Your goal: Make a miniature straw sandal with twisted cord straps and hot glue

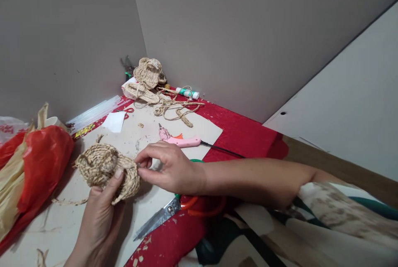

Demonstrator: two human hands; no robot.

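Note:
A coiled piece of braided straw [99, 161] is held up over the white board in my left hand [101, 213], with the thumb pressed on its face. My right hand [171, 167] pinches at the right edge of this piece with thumb and forefinger. Whether a loose end lies between those fingertips is too small to tell. Under my right forearm lie large scissors [158, 218] with orange and green handles, blades pointing left. A pink glue gun [183, 140] rests just beyond my right hand.
Braided straw pieces [149, 72] and loose cord are heaped at the back corner, beside a white-green tube [187, 93] and pliers [127, 66]. Clear sticks [93, 113], a white paper scrap [114, 122] and small red scissors [129, 112] lie left. A red bag [46, 163] stands at the left edge.

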